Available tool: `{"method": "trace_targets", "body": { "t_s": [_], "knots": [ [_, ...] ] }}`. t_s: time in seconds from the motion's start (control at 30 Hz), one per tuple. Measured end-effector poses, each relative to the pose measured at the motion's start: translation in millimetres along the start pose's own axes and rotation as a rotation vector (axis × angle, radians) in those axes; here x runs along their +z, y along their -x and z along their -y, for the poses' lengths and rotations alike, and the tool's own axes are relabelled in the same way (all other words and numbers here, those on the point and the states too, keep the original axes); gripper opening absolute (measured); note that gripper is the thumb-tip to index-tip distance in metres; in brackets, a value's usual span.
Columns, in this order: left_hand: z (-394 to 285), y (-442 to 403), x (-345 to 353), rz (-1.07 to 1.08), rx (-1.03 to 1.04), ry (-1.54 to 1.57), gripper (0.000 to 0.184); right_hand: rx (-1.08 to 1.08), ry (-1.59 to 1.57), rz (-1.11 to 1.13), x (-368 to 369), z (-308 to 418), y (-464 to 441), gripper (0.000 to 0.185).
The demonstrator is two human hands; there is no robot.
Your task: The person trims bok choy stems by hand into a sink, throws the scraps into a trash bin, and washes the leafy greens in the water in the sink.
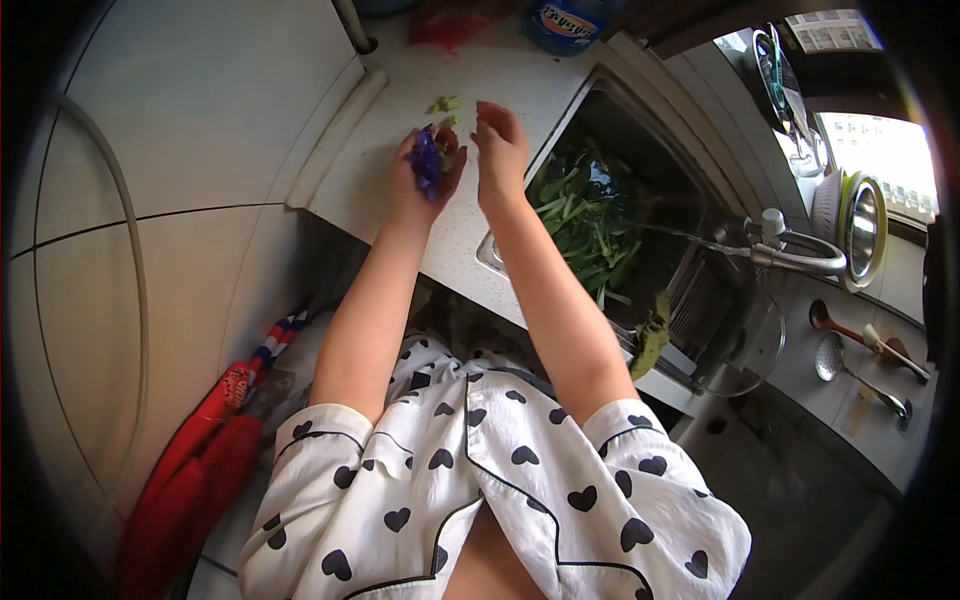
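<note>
My left hand (418, 190) is above the pale countertop, its fingers curled around a crumpled purple strip (427, 162). Yellowish-green bits show by those fingers. My right hand (500, 150) is just to the right, near the sink's edge, fingers loosely bent and apart, with nothing visible in it. Small leaf scraps (444, 104) lie on the counter beyond my left hand. Long green leafy vegetables (590, 220) fill the left part of the sink (665, 165).
Water runs from the faucet (795, 255) into the sink. A blue bottle (568, 24) and a red bag (450, 22) stand at the counter's back. A wilted leaf (653, 335) hangs at the sink's near edge. Ladles (830, 357) and a metal bowl (863, 230) are at right.
</note>
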State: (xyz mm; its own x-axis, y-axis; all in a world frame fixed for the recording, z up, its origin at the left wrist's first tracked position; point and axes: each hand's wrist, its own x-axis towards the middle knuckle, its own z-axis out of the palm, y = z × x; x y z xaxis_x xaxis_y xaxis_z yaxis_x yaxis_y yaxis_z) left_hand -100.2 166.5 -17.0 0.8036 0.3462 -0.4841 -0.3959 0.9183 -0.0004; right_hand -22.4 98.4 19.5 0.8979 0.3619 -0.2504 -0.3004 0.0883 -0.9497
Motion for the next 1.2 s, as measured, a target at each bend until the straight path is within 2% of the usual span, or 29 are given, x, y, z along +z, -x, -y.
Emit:
{"method": "trace_targets", "body": {
  "t_s": [0.03,0.1,0.2,0.3,0.4,0.5,0.53,0.57,0.63,0.7,0.8,0.87,0.97,1.07,1.17,1.2],
  "knots": [
    [-4,2,1,-0.067,0.017,-0.001,0.019,-0.146,0.345,0.045,-3,-13,-11,0.036],
    [-14,-2,-5,-0.12,0.03,-0.068,0.018,-0.446,0.691,0.11,-3,-27,-27,0.048],
    [-25,-7,-13,-0.154,0.016,-0.02,0.017,-0.511,1.008,0.117,8,-35,-37,0.056],
    [-32,-8,-15,-0.126,0.008,0.01,0.017,-0.584,1.122,0.25,11,-36,-50,0.045],
    [-33,-4,-13,-0.107,0.024,-0.018,0.02,-0.45,1.051,0.262,7,-33,-56,0.029],
    [-27,2,0,-0.145,0.064,-0.029,0.023,-0.405,0.981,0.177,-3,-53,-66,0.022],
    [-26,4,5,-0.168,0.063,-0.021,0.024,-0.361,0.795,0.081,-1,-45,-58,0.013],
    [-25,4,7,-0.189,0.063,-0.012,0.025,-0.297,0.635,0.126,4,-29,-46,0.012],
    [-24,0,1,-0.032,0.06,-0.051,0.027,-0.163,0.317,0.207,13,4,-18,0.011],
    [-24,-1,-6,0.075,0.003,-0.042,0.028,-0.006,0.36,0.41,20,29,7,0.015],
    [-25,2,-4,0.191,-0.11,-0.005,0.026,-0.028,0.421,0.441,26,29,17,0.021],
    [-23,-5,-7,0.102,-0.068,-0.04,0.027,-0.003,0.385,0.439,27,29,18,0.026],
    [-21,-7,-8,-0.006,-0.001,-0.143,0.024,0.251,0.053,0.441,27,36,17,0.032],
    [-23,-10,-10,-0.059,0.016,-0.106,0.021,0.25,-0.096,0.513,24,40,15,0.032],
    [-24,-5,-5,-0.109,-0.003,0.034,0.02,0.312,-0.089,0.374,19,51,5,0.029],
    [-24,-2,-1,-0.127,-0.012,0.085,0.02,0.198,0.077,0.282,15,42,-6,0.027]
  ]
}}
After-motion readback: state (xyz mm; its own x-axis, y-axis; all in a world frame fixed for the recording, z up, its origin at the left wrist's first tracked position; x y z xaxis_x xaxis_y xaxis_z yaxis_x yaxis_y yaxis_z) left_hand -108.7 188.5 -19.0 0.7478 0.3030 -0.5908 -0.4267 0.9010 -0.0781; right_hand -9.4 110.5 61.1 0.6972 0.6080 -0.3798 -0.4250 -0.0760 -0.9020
